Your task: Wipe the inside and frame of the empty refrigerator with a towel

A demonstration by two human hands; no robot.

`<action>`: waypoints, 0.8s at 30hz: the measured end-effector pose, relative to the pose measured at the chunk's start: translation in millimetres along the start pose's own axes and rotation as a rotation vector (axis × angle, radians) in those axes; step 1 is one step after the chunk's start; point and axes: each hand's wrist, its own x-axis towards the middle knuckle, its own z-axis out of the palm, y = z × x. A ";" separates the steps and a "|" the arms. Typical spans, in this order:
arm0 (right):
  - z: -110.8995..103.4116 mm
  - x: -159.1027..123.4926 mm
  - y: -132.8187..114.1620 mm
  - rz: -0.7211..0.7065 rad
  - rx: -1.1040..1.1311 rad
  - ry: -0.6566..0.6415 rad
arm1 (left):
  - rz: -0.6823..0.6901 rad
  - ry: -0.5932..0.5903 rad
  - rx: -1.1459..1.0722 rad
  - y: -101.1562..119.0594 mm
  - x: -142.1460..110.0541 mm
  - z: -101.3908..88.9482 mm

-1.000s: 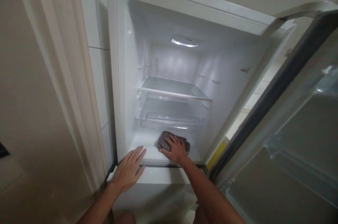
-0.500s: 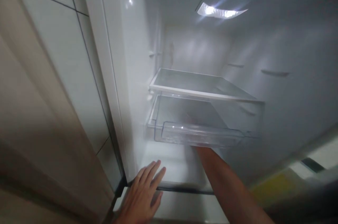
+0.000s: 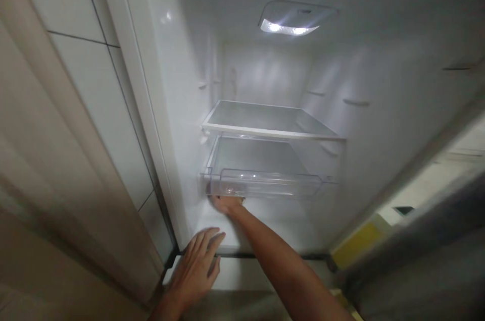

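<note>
My left hand (image 3: 197, 265) rests with fingers outstretched at the front left edge of the fridge floor (image 3: 280, 225), holding nothing. My right arm reaches into the fridge, and my right hand (image 3: 226, 203) is low at the left, under and behind the front of a clear plastic drawer (image 3: 271, 183). Its fingers show only as a blur through the plastic, so their grip is unclear. A small pale yellowish patch shows beside the wrist; I cannot make out what it is. Above the drawer sits a glass shelf (image 3: 261, 118) with a white rim.
A lit lamp (image 3: 290, 28) is set in the fridge ceiling. Small shelf ledges (image 3: 356, 102) stick out from the side walls. White tiles (image 3: 94, 89) and a pale wooden panel (image 3: 49, 134) stand left of the fridge. Something yellow (image 3: 356, 245) is outside at the right.
My right hand has moved left, from behind the middle of the drawer to its left side. My left hand stays at the front edge. The view has shifted slightly.
</note>
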 end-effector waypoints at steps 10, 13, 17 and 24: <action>-21.7 -132.2 61.3 -0.183 -0.035 0.090 | 0.062 0.111 -0.010 -2.1 -2.1 0.6; -36.7 -147.5 90.5 0.083 -0.060 0.172 | 0.077 0.134 0.009 -2.8 -1.8 3.2; -40.7 -141.5 88.5 0.382 -0.080 0.265 | 0.096 0.134 0.031 -5.4 -0.8 6.4; -11.7 -132.4 31.4 -0.034 -0.046 0.164 | 0.075 0.151 0.022 -8.6 -2.1 7.3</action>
